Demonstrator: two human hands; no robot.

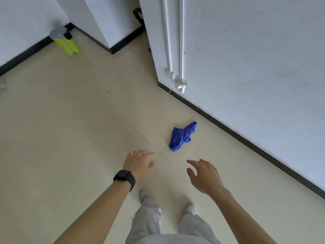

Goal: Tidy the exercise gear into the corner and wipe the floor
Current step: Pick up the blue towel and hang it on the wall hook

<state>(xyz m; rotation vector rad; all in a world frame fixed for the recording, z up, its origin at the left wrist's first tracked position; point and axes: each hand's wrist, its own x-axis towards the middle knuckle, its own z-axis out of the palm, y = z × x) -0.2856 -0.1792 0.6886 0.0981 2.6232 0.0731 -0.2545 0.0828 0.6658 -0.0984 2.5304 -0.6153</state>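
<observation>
We are at the wiping step — both hands empty, fingers spread. The blue cloth (182, 136) lies crumpled on the floor (70, 120), just ahead of our right hand (204, 175) and right of our left hand (139, 163) — next, a downward reach to pinch it.

Cloth (182, 136) on floor (70, 120) near right wall (255, 59), ahead of both hands, bottle (66, 42) far left against wall
</observation>
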